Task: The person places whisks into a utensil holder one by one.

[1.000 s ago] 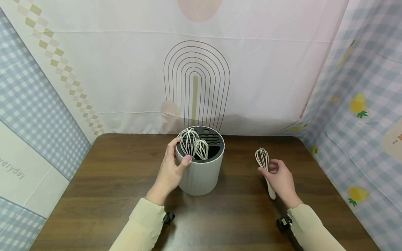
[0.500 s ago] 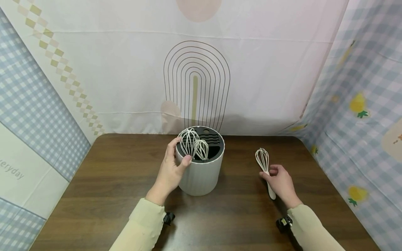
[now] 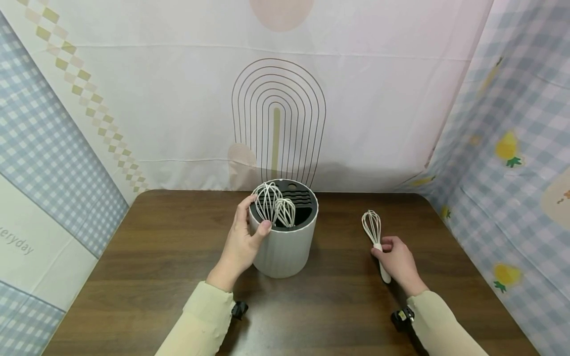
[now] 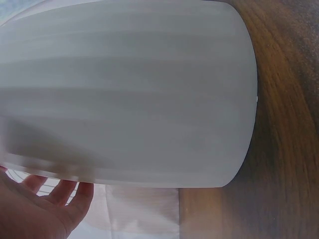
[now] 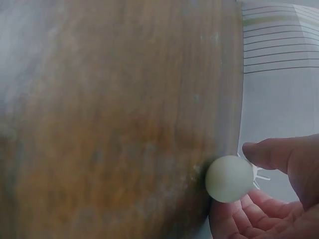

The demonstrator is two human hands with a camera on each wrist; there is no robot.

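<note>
A white ribbed utensil holder [image 3: 282, 254] with a black slotted top stands on the table. My left hand [image 3: 238, 249] grips its upper left side, thumb at the front of the rim and fingers bent along the side in the left wrist view. From the top's front opening rise a larger white whisk [image 3: 265, 200] and a smaller cream whisk [image 3: 285, 211]; their handles are hidden. To the right, another whisk [image 3: 371, 226] points away from me. My right hand [image 3: 399, 262] holds its pale handle [image 5: 229, 179] between thumb and fingers, just below the wires.
The brown wooden table [image 3: 147, 277] ends at a white patterned cloth [image 3: 178, 109] behind the holder. Blue checked cloth [image 3: 512, 198] hangs on the right, with more on the left.
My right hand has shifted slightly down the whisk, its thumb moving from the wires to the handle. The left hand and the utensil holder stay in place.
</note>
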